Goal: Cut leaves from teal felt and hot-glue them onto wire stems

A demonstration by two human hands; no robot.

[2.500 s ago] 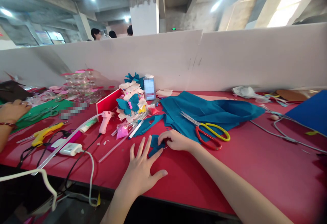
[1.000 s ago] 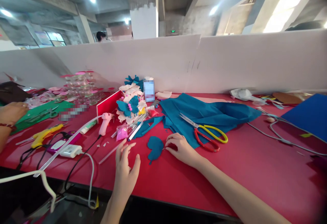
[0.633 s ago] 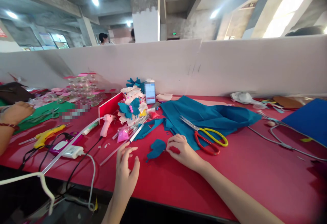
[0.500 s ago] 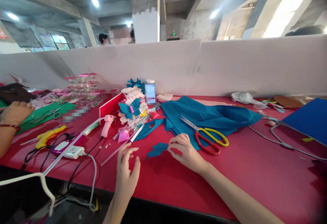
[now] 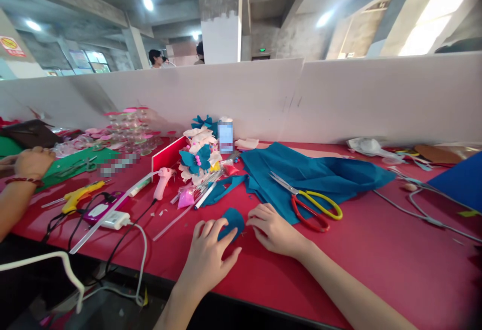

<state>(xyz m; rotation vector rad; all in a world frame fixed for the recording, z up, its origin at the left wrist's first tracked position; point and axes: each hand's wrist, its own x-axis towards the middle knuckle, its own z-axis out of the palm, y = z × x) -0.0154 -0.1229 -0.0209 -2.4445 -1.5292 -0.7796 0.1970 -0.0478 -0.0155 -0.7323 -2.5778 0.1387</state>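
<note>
A small teal fabric piece point(image 5: 232, 219) lies on the red tabletop in front of me, its near part covered by fingers. My left hand point(image 5: 213, 249) is open over it, fingers spread and fingertips on the fabric. Just to its right is my right hand point(image 5: 273, 229), its fingers curled together in a pinch at the fabric's right edge; whatever is between the fingertips is hidden. Red-and-yellow-handled scissors point(image 5: 307, 202) rest, blades apart, on a larger teal cloth point(image 5: 312, 164) behind my right hand.
A pink glue gun point(image 5: 162, 182), white pen point(image 5: 205, 195) and teal-and-white fabric flowers point(image 5: 198, 159) lie left of centre. Cables, a white adapter point(image 5: 116, 220) and a yellow glue gun point(image 5: 77, 197) are farther left, near another person's hand point(image 5: 33, 163). A white partition point(image 5: 263, 99) stands behind.
My left hand has moved right and down onto the small teal fabric piece, which now looks flatter and rounder. My right hand has stayed nearly in place. The whole view has shifted slightly.
</note>
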